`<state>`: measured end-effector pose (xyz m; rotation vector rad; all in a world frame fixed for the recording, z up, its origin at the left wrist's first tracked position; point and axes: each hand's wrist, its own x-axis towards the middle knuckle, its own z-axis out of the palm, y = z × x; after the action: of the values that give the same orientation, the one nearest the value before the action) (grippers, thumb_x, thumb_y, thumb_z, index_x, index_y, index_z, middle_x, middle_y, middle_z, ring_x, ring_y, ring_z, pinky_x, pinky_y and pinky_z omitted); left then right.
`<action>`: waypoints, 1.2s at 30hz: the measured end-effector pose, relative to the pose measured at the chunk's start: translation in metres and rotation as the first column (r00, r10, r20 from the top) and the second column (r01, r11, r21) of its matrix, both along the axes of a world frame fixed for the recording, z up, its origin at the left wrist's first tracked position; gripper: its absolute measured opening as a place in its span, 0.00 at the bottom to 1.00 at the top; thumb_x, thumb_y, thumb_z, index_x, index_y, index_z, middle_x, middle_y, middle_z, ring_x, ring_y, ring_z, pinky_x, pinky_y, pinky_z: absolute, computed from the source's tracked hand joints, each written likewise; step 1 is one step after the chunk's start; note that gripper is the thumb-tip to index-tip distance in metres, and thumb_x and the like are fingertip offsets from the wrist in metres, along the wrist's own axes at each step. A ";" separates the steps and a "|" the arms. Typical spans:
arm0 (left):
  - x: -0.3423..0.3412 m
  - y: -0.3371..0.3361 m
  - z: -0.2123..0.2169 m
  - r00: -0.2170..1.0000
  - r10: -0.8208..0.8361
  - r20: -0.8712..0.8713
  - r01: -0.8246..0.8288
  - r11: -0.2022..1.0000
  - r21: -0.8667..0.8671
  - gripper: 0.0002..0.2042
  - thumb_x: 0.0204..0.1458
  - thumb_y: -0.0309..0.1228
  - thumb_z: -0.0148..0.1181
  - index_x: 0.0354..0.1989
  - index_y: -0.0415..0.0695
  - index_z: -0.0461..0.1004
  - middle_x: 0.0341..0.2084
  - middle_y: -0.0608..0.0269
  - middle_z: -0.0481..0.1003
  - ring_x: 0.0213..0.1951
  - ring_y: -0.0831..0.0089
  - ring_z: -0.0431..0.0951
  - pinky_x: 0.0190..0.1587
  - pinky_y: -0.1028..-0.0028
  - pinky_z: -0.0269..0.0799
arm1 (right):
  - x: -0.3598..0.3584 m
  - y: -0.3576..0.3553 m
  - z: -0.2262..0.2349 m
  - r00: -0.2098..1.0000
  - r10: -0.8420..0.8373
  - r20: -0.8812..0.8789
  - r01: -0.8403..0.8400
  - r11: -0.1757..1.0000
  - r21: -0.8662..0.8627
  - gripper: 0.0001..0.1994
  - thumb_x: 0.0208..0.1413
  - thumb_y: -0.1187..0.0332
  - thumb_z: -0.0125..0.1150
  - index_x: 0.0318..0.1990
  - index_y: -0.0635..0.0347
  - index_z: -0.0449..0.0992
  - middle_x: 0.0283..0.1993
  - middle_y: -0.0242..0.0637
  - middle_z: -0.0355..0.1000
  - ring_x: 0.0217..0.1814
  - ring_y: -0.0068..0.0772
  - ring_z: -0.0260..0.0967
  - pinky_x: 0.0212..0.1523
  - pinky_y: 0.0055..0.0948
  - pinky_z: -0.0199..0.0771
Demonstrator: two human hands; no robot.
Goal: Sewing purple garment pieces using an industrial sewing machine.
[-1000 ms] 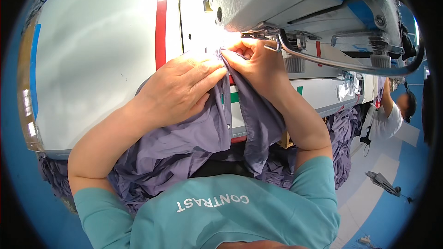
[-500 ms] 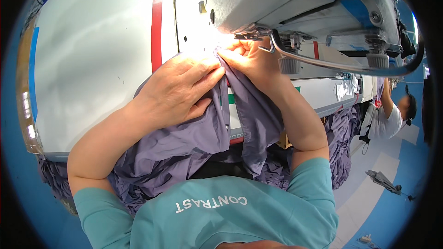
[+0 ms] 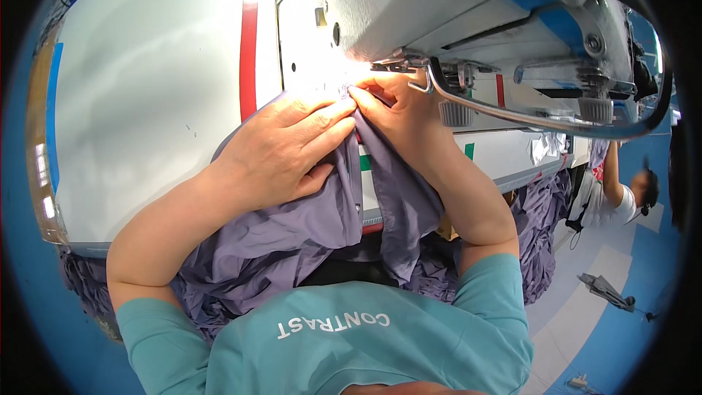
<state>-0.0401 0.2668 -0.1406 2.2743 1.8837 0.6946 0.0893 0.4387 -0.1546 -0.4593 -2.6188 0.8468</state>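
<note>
A purple-grey cloth garment point(image 3: 292, 227) hangs from the front of the sewing table into my lap, its upper end lying by the needle area. My left hand point(image 3: 285, 143) presses and pinches the cloth at that end, its fingers together. Opposite it, my right hand point(image 3: 402, 113) grips the cloth's other edge between thumb and fingers. Both hands are close together just below the sewing machine head point(image 3: 409, 7). Strong lamp glare washes out the fingertips and the needle, so the exact spot being held is hard to see.
The white tabletop point(image 3: 146, 102) spreads to the left, with red tape point(image 3: 248, 58) across it. A curved metal bar point(image 3: 541, 121) juts out at the right. More purple cloth point(image 3: 541, 227) is heaped below the table. Another person point(image 3: 614, 190) works at the far right.
Both hands have stayed on the cloth and shifted only slightly, the right one a little towards me. The person at the far right has moved slightly.
</note>
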 end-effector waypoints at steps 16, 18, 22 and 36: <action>0.001 0.000 -0.001 1.000 0.011 0.006 -0.011 1.000 0.005 0.28 0.43 0.33 0.62 0.56 0.40 0.69 0.56 0.57 0.68 0.58 0.65 0.67 0.58 0.64 0.64 | 0.006 0.005 -0.011 0.998 0.052 0.025 -0.057 0.963 0.265 0.10 0.50 0.73 0.65 0.42 0.57 0.81 0.36 0.38 0.78 0.35 0.31 0.77 0.39 0.28 0.76; 0.001 0.000 -0.001 1.000 0.009 0.022 -0.009 1.000 -0.008 0.28 0.43 0.33 0.62 0.56 0.40 0.69 0.56 0.58 0.68 0.58 0.65 0.67 0.58 0.64 0.64 | 0.006 0.007 -0.012 0.998 0.054 0.037 -0.064 0.919 0.389 0.11 0.49 0.72 0.65 0.43 0.56 0.81 0.37 0.37 0.78 0.35 0.32 0.77 0.39 0.28 0.76; -0.001 0.002 -0.002 1.000 -0.003 0.024 0.004 1.000 -0.012 0.27 0.44 0.34 0.62 0.56 0.40 0.69 0.57 0.58 0.68 0.58 0.65 0.66 0.58 0.64 0.64 | 0.003 0.013 -0.012 0.992 0.107 0.072 -0.118 0.979 0.168 0.11 0.51 0.72 0.64 0.43 0.58 0.81 0.37 0.37 0.77 0.36 0.31 0.76 0.40 0.26 0.75; -0.009 0.010 -0.004 0.998 0.060 0.010 -0.060 0.998 0.021 0.28 0.45 0.34 0.62 0.57 0.40 0.67 0.57 0.57 0.67 0.59 0.63 0.65 0.60 0.63 0.61 | -0.002 0.028 -0.013 0.995 0.093 0.037 -0.093 0.996 0.003 0.08 0.56 0.71 0.60 0.41 0.63 0.80 0.38 0.38 0.79 0.38 0.29 0.76 0.41 0.26 0.75</action>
<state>-0.0487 0.2770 -0.1449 2.2310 1.9572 0.7360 0.0873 0.4670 -0.1675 -0.3571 -2.6933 0.8690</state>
